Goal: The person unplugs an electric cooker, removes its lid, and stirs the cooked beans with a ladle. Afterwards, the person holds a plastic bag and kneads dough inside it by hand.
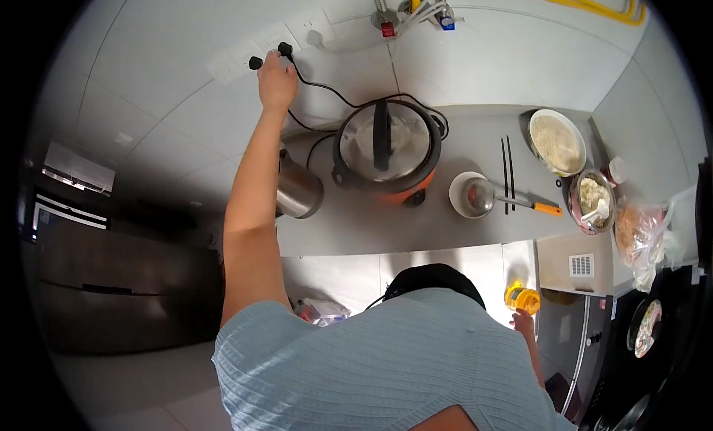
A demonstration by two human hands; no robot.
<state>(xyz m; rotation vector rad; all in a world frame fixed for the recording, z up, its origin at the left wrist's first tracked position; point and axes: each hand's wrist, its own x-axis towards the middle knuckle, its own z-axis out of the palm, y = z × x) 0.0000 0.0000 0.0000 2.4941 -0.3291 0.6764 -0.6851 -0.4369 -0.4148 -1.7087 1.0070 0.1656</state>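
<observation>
My left hand reaches up to the wall sockets, its fingers stretched out against the panel between two black plugs. One black plug is just right of my fingertips, and the other plug is to their left. I see no object held in this hand. Low on the right, my right hand hangs with its fingers loosely apart, close in view to a yellow bottle; whether they touch is unclear. An orange and black electric cooker with a lid stands on the counter, below the plugs' cords.
A steel kettle stands left of the cooker. To its right are a white bowl, a ladle, black chopsticks, a bowl of flour and a bowl of dough-like food. Plastic bags lie farther right.
</observation>
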